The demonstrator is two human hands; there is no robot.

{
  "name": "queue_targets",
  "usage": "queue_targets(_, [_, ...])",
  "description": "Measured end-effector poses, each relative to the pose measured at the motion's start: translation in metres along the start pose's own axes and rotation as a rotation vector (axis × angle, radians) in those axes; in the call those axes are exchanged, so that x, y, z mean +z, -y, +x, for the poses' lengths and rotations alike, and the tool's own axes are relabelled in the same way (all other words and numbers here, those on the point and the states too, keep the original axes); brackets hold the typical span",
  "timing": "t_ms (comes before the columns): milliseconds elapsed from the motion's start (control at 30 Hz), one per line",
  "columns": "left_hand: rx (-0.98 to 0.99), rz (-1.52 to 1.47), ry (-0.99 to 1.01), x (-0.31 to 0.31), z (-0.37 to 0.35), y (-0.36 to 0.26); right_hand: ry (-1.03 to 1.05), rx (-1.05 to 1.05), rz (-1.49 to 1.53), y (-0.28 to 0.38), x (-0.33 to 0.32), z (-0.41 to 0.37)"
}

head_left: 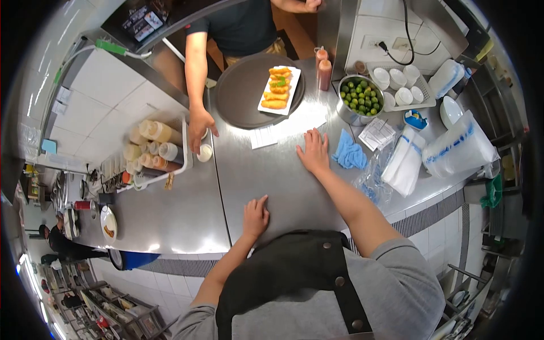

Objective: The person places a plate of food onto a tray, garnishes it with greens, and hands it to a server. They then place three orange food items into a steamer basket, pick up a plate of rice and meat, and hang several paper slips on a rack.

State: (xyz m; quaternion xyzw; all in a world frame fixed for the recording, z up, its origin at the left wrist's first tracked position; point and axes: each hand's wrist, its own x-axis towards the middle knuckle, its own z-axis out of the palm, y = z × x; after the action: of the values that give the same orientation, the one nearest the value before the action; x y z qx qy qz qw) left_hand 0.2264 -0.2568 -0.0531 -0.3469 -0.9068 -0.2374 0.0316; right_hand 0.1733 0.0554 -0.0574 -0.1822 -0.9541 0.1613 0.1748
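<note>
My right hand (313, 152) rests palm down on the steel counter (283, 175), fingers spread and holding nothing. Closer to my body, my left hand (256, 217) lies on the counter, loosely bent with the index finger out; nothing shows in it. Beyond them, a white rectangular plate (290, 97) of golden fried rolls (276, 96) with a green garnish sits on a round dark tray (238, 93). A printed slip (264, 137) lies at the tray's near edge. Across the counter, another person's hand (199, 129) is at a small cup of pale sauce (204, 152).
To the left, a white basket (186, 150) holds several squeeze bottles. On the right are red sauce bottles (324, 75), a metal pot (354, 118) of green limes, a blue cloth (349, 151), paper slips (377, 135), plastic-wrapped packs (403, 164) and a rack of white cups (428, 102).
</note>
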Motion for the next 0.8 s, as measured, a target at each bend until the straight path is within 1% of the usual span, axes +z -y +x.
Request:
queue_targets(133, [-0.032,0.019,0.026,-0.003,-0.001,-0.004,-0.039,0.012,0.007,0.000,0.003,-0.002])
queue_targets(267, [-0.019,0.039,0.016,-0.003,0.002,-0.004,0.024,0.028,0.023,-0.002,0.005,0.000])
queue_targets(467, [-0.026,0.022,0.018,-0.006,0.001,-0.006,0.003,-0.002,-0.040,-0.006,0.014,-0.003])
queue_targets(567, [-0.033,0.030,0.040,-0.004,0.001,-0.004,0.050,0.014,-0.021,-0.003,0.007,0.000])
queue_targets(800, [-0.039,0.039,0.055,-0.001,0.000,-0.001,0.041,0.009,-0.007,-0.003,0.006,0.001])
